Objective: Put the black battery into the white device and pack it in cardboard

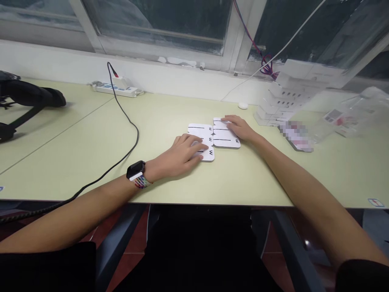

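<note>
White rounded cards with black lines and W-shaped marks lie on the table in two columns side by side. My left hand point(184, 156) rests palm down on the lower part of the left column of cards point(200, 132), its fingers spread and hiding some of the marks. On the right column of cards point(225, 143), the fingertips of my right hand point(240, 127) touch the upper part, with the fingers stretched out. Neither hand grips a card. A watch point(136, 170) with a woven band is on my left wrist.
A black cable point(130, 152) runs across the table to a power strip point(117, 90) by the wall. White stacked boxes point(282, 99), a pixelated packet point(296, 136) and a clear plastic bag point(349, 115) are at the right. Black equipment point(33, 97) stands far left.
</note>
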`<state>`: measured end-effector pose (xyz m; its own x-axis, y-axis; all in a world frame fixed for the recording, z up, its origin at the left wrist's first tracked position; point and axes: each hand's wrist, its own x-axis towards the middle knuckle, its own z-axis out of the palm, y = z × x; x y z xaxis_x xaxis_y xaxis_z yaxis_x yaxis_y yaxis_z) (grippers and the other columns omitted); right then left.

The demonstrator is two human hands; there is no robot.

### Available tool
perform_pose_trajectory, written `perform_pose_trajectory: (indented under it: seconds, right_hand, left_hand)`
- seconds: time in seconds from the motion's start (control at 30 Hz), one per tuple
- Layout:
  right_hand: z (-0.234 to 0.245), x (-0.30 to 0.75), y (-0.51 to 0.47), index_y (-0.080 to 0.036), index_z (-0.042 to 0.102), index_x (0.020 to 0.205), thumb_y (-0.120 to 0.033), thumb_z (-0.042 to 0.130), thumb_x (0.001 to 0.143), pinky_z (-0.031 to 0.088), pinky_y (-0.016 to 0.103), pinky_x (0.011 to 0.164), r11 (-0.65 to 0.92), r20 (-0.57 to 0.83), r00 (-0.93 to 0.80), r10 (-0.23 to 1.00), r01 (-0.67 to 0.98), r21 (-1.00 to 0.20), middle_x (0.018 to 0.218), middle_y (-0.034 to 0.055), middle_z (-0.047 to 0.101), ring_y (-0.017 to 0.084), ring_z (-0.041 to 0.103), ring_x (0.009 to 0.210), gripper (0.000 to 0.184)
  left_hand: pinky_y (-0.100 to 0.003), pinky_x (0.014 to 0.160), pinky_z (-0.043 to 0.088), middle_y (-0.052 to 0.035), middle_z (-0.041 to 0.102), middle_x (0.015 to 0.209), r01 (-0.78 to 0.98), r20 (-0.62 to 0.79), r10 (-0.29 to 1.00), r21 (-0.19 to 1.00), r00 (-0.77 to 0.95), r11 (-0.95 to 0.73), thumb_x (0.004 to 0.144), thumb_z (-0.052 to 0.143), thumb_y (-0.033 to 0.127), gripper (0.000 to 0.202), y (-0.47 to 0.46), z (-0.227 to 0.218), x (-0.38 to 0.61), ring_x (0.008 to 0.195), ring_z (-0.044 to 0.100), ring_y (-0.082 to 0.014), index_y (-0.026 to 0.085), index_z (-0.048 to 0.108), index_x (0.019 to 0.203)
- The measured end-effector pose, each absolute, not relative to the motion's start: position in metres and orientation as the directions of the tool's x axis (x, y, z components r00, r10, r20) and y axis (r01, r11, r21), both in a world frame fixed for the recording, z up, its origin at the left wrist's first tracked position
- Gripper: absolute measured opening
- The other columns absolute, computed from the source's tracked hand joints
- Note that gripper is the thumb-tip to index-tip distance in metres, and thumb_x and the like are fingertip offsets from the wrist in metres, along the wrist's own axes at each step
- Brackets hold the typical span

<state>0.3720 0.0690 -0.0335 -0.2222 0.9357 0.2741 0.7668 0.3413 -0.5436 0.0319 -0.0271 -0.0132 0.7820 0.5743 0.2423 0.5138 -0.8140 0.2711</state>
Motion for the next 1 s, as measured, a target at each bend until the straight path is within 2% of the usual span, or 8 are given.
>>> perform_pose_trajectory:
  seconds: [0.1,0.23,0.37,0.5,0.6,0.77,0.9,1.0]
  right_hand:
    - [-0.037,0.365,0.063,-0.028,0.059,0.157,-0.046,0.045,0.107,0.024,0.058,0.136,0.315,0.299,-0.175,0.938,0.787,-0.53,0.171,0.0085,0.05,0.032,0.038,0.162,0.055]
    - [-0.045,0.35,0.057,-0.027,0.043,0.17,-0.065,0.033,0.11,0.016,0.064,0.138,0.227,0.166,-0.167,0.972,0.853,-0.471,0.182,0.0068,0.03,0.037,0.016,0.171,0.071]
    - [-0.05,0.341,0.057,-0.021,0.037,0.172,-0.061,0.023,0.111,0.01,0.062,0.14,0.212,0.095,-0.189,0.977,0.883,-0.42,0.185,0.0069,0.023,0.035,0.006,0.173,0.075]
    - [-0.046,0.337,0.051,-0.018,0.031,0.175,-0.056,0.023,0.111,0.013,0.062,0.139,0.18,0.054,-0.173,0.983,0.906,-0.383,0.186,0.0085,0.015,0.037,0.007,0.173,0.074]
    - [-0.038,0.332,0.043,-0.015,0.031,0.174,-0.05,0.023,0.111,0.017,0.06,0.139,0.163,0.033,-0.162,0.986,0.92,-0.355,0.186,0.0118,0.016,0.037,0.011,0.172,0.073]
    - [-0.027,0.315,0.031,-0.013,0.027,0.175,-0.045,0.019,0.112,0.009,0.062,0.139,0.136,0.058,-0.124,0.991,0.944,-0.3,0.186,0.0113,0.013,0.037,0.004,0.173,0.071]
    - [-0.023,0.305,0.023,-0.009,0.03,0.173,-0.04,0.019,0.112,0.013,0.058,0.139,0.135,0.012,-0.136,0.991,0.956,-0.262,0.185,0.0158,0.016,0.037,0.013,0.172,0.07]
    - [-0.021,0.303,0.015,-0.007,0.028,0.174,-0.039,0.018,0.112,0.014,0.057,0.139,0.137,0.0,-0.141,0.99,0.959,-0.249,0.185,0.0168,0.015,0.037,0.013,0.172,0.07]
  left_hand:
    - [-0.064,0.127,0.032,-0.0123,0.048,0.167,0.536,0.211,0.595,0.28,0.775,-0.797,0.116,0.038,0.053,0.052,-0.025,-0.013,0.031,0.155,0.037,-0.0409,0.031,0.055,0.16]
    - [-0.072,0.133,0.011,0.0022,0.02,0.185,0.578,0.097,0.631,0.311,0.77,-0.754,0.115,0.031,0.067,0.059,-0.014,-0.016,0.03,0.17,0.006,-0.0463,0.049,0.033,0.171]
    - [-0.069,0.135,0.007,0.009,0.007,0.186,0.63,0.022,0.673,0.329,0.74,-0.703,0.113,0.025,0.074,0.067,0.0,-0.018,0.031,0.172,-0.006,-0.0439,0.049,0.019,0.175]
    - [-0.067,0.135,0.011,0.0088,0.007,0.185,0.639,0.004,0.674,0.314,0.739,-0.702,0.111,0.025,0.077,0.072,0.005,-0.019,0.033,0.172,-0.005,-0.041,0.045,0.02,0.175]
    - [-0.065,0.136,0.012,0.0085,0.009,0.185,0.636,0.013,0.672,0.308,0.741,-0.707,0.111,0.025,0.076,0.072,0.004,-0.018,0.034,0.173,-0.003,-0.0385,0.044,0.022,0.175]
    - [-0.064,0.136,0.012,0.0088,0.011,0.185,0.642,0.014,0.675,0.295,0.737,-0.707,0.111,0.024,0.077,0.072,0.004,-0.018,0.033,0.173,0.0,-0.0374,0.043,0.024,0.175]
    - [-0.064,0.136,0.012,0.009,0.011,0.185,0.639,0.018,0.673,0.297,0.739,-0.71,0.111,0.023,0.077,0.072,0.004,-0.018,0.033,0.173,0.0,-0.0379,0.044,0.024,0.175]
    - [-0.064,0.136,0.012,0.0096,0.011,0.185,0.643,0.014,0.676,0.294,0.736,-0.707,0.111,0.023,0.077,0.071,0.004,-0.019,0.033,0.173,0.0,-0.0384,0.046,0.023,0.175]
